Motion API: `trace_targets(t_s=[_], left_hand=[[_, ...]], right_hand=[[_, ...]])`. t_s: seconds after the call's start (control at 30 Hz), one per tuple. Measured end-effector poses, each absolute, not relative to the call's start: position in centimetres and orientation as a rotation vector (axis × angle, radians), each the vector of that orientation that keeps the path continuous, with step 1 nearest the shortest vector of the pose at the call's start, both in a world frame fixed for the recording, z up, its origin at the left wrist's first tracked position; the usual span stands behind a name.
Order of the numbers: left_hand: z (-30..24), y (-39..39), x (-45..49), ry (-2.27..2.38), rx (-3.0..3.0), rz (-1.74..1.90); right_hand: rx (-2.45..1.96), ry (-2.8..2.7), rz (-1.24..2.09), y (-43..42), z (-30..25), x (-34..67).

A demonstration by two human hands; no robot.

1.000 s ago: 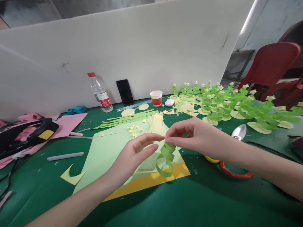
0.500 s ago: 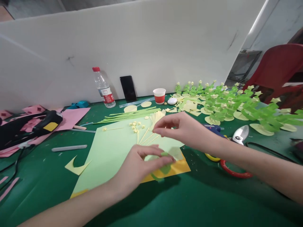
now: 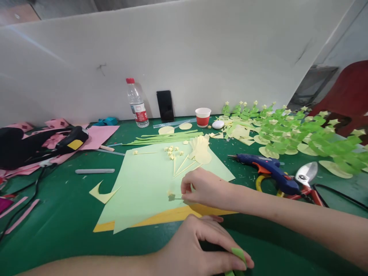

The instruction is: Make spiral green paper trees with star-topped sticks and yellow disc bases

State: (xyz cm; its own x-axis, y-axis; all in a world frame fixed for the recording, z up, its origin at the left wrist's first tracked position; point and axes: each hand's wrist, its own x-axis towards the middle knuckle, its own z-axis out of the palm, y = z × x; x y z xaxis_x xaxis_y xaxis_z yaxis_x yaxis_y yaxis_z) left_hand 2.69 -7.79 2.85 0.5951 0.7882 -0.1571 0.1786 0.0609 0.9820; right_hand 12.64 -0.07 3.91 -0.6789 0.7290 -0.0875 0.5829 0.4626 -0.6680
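1. The hands are apart, the left nearer the viewer than the right.
2. Left hand: thumb and forefinger pinched on a green strip, partly cut off by the lower edge of the view, over the table.
3. Right hand: fingertips closed on a thin stick, above the green sheet. The stick's far end is blurred, but it seems to carry a pale star.
4. A yellow sheet shows from under the green one along its near edge.
5. On the green sheet, small stars lie in a cluster, with loose sticks beside them.
6. Green strips lie just beyond the sheet.
7. Right of the sheet rest a glue gun and red-handled clippers; paper plants stand behind them.
8. At the back: bottle, phone, cup.
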Motion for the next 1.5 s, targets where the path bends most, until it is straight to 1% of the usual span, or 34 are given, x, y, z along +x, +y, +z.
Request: trace_targets(t_s=[0.17,0.3,0.57,0.7,0.93,1.1,1.3,1.5], left_hand=[[2.2,-7.2,2.8,0.84,1.391,0.651],[1.5,-6.2,3.0,0.792,1.287,0.712],[2.7,-4.6,3.9,0.719,1.269,0.73],[2.6,-4.3,3.6,0.802,1.323,0.752],[2.9,-4.0,2.9,0.891,1.422,0.8],[2.8,-4.0,2.8,0.911,1.483,0.812],[2.6,-3.9,2.6,0.865,1.496,0.834],[2.6,-4.2,2.6,0.832,1.477,0.822]], right_hand=[[-1.119,-2.199,1.05,0.0,6.6,16.2],[-1.101,-1.802,1.306,-1.1,7.8,19.1],[-1.127,-1.503,1.646,-2.4,6.6,20.2],[-1.007,-1.467,1.797,-2.0,5.7,20.0],[-0.847,-1.465,1.8,-1.5,4.5,20.0],[-0.879,-1.436,1.823,-1.5,4.2,20.0],[-0.948,-1.265,1.887,-1.7,4.0,19.8],[-0.861,-1.139,1.999,-1.9,4.3,19.5]])
